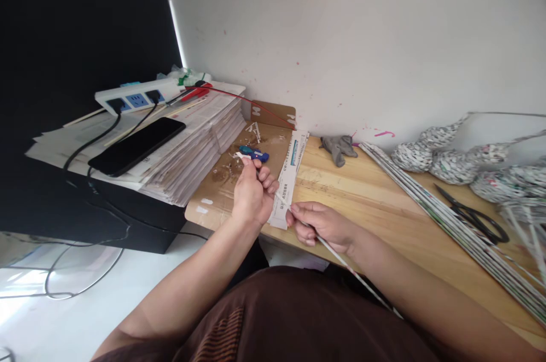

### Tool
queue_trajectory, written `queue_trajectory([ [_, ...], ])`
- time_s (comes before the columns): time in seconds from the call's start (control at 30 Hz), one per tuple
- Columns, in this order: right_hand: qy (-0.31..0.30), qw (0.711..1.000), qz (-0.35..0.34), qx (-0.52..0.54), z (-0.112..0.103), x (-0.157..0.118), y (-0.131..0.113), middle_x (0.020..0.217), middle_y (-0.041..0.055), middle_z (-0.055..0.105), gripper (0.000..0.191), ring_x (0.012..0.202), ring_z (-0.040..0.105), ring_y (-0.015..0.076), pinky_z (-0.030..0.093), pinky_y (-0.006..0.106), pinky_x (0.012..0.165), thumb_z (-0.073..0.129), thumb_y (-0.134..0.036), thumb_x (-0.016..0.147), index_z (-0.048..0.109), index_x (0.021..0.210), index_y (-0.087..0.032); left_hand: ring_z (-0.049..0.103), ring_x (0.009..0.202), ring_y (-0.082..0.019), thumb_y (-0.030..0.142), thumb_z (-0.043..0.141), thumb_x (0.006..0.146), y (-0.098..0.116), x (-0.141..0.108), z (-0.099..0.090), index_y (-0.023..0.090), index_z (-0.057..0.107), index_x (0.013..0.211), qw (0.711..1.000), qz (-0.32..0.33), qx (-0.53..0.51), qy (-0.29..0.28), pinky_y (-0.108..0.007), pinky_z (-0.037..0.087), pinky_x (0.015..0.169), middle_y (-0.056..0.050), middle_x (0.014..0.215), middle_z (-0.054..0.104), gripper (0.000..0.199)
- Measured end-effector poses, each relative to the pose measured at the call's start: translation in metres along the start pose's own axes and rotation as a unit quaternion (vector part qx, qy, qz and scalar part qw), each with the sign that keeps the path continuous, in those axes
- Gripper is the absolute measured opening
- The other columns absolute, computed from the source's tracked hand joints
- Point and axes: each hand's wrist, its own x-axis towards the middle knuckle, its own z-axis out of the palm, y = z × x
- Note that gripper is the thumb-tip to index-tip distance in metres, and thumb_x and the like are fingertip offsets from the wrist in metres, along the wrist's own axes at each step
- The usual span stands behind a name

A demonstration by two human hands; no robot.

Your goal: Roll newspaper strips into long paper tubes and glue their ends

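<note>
A thin rolled paper stick [356, 273] slants from between my hands down to the right, past my belly. My right hand [322, 224] grips it with thumb and fingers, close to the table's front edge. My left hand [252, 194] is closed around the stick's upper end, and a bit of white paper [243, 156] pokes out above the thumb. Just beyond that hand lies a blue glue bottle or similar tool [255, 153], partly hidden by the fingers. Beneath and between my hands is a pile of printed newspaper strips [290, 171].
Brown cardboard [224, 180] with paper scraps covers the table's left part. Left stands a tall newspaper stack [205, 140] bearing a black phone [137, 146] and power strip [136, 99]. A grey glove [339, 149], paper sticks [443, 223], black scissors [473, 217] and woven paper pieces [452, 164] lie right.
</note>
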Motion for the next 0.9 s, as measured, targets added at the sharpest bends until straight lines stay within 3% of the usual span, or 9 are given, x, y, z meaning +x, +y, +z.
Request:
queue_trajectory([
  [0.07, 0.054, 0.997, -0.034, -0.052, 0.0, 0.0, -0.001, 0.051, -0.0052, 0.038, 0.038, 0.046, 0.036, 0.0099, 0.032, 0.023, 0.048, 0.042, -0.054, 0.09, 0.053, 0.085, -0.018, 0.027, 0.04, -0.006, 0.045, 0.043, 0.092, 0.0, 0.0, 0.0, 0.019, 0.045, 0.073, 1.0, -0.003, -0.003, -0.001, -0.018, 0.025, 0.038, 0.007, 0.054, 0.028, 0.033],
  [0.17, 0.17, 0.966, -0.108, -0.163, 0.001, 0.001, -0.001, 0.063, -0.0002, 0.049, 0.032, 0.056, 0.043, 0.0113, 0.033, 0.023, 0.053, 0.053, -0.051, 0.087, 0.055, 0.083, -0.019, 0.028, 0.041, -0.006, 0.045, 0.042, 0.093, -0.001, -0.001, -0.001, 0.019, 0.046, 0.073, 1.0, -0.008, -0.004, -0.002, -0.018, 0.027, 0.039, 0.007, 0.055, 0.03, 0.033],
  [0.2, 0.159, 0.97, -0.103, -0.15, 0.001, 0.001, -0.001, 0.061, -0.0007, 0.048, 0.033, 0.055, 0.042, 0.011, 0.032, 0.024, 0.052, 0.05, -0.051, 0.088, 0.055, 0.083, -0.019, 0.029, 0.041, -0.006, 0.044, 0.042, 0.093, -0.001, -0.001, -0.001, 0.019, 0.046, 0.073, 1.0, -0.01, -0.004, -0.003, -0.018, 0.028, 0.04, 0.006, 0.055, 0.03, 0.033],
  [0.33, 0.009, 1.0, -0.016, 0.017, -0.003, 0.003, 0.0, 0.047, -0.0073, 0.033, 0.042, 0.041, 0.032, 0.0089, 0.032, 0.024, 0.047, 0.035, -0.054, 0.093, 0.052, 0.084, -0.017, 0.033, 0.044, -0.007, 0.042, 0.041, 0.094, -0.001, -0.002, -0.001, 0.019, 0.048, 0.073, 0.999, -0.03, -0.019, -0.013, -0.018, 0.033, 0.044, 0.005, 0.056, 0.033, 0.031],
  [0.5, 0.143, 0.979, -0.09, -0.11, -0.003, 0.002, 0.0, 0.061, -0.0012, 0.049, 0.034, 0.054, 0.042, 0.0099, 0.033, 0.023, 0.052, 0.055, -0.051, 0.085, 0.056, 0.079, -0.017, 0.036, 0.045, -0.008, 0.04, 0.042, 0.093, -0.002, -0.003, -0.003, 0.019, 0.049, 0.073, 0.999, -0.034, -0.019, -0.013, -0.019, 0.038, 0.048, 0.004, 0.057, 0.036, 0.03],
  [0.67, 0.001, 0.999, 0.003, 0.039, -0.006, 0.001, 0.001, 0.047, -0.0074, 0.034, 0.042, 0.041, 0.031, 0.0086, 0.031, 0.023, 0.046, 0.038, -0.055, 0.092, 0.052, 0.083, -0.017, 0.046, 0.051, -0.011, 0.034, 0.043, 0.093, -0.003, -0.003, -0.008, 0.019, 0.052, 0.077, 0.999, -0.039, 0.008, -0.015, -0.024, 0.046, 0.059, 0.002, 0.061, 0.046, 0.024],
  [0.73, 0.063, 0.997, -0.034, -0.042, -0.006, 0.001, 0.0, 0.053, -0.0046, 0.041, 0.039, 0.046, 0.037, 0.0095, 0.032, 0.024, 0.05, 0.044, -0.055, 0.09, 0.054, 0.084, -0.017, 0.049, 0.054, -0.011, 0.034, 0.043, 0.093, -0.003, -0.003, -0.011, 0.019, 0.053, 0.078, 0.999, -0.04, 0.022, -0.011, -0.025, 0.047, 0.062, 0.001, 0.063, 0.049, 0.024],
  [0.83, 0.183, 0.952, -0.115, -0.215, -0.003, -0.001, 0.0, 0.066, 0.0005, 0.053, 0.033, 0.059, 0.046, 0.0119, 0.034, 0.025, 0.058, 0.051, -0.05, 0.088, 0.059, 0.083, -0.018, 0.052, 0.055, -0.011, 0.033, 0.042, 0.094, -0.002, -0.003, -0.015, 0.018, 0.053, 0.078, 0.998, -0.034, 0.055, 0.0, -0.022, 0.045, 0.059, 0.0, 0.063, 0.052, 0.024],
  [0.9, 0.179, 0.954, -0.104, -0.218, -0.001, -0.001, 0.0, 0.061, -0.0004, 0.05, 0.036, 0.055, 0.044, 0.0115, 0.034, 0.025, 0.056, 0.045, -0.05, 0.091, 0.06, 0.082, -0.018, 0.052, 0.055, -0.01, 0.032, 0.044, 0.093, -0.001, -0.003, -0.016, 0.017, 0.053, 0.078, 0.996, -0.031, 0.08, 0.001, -0.019, 0.042, 0.054, 0.0, 0.064, 0.053, 0.023],
])
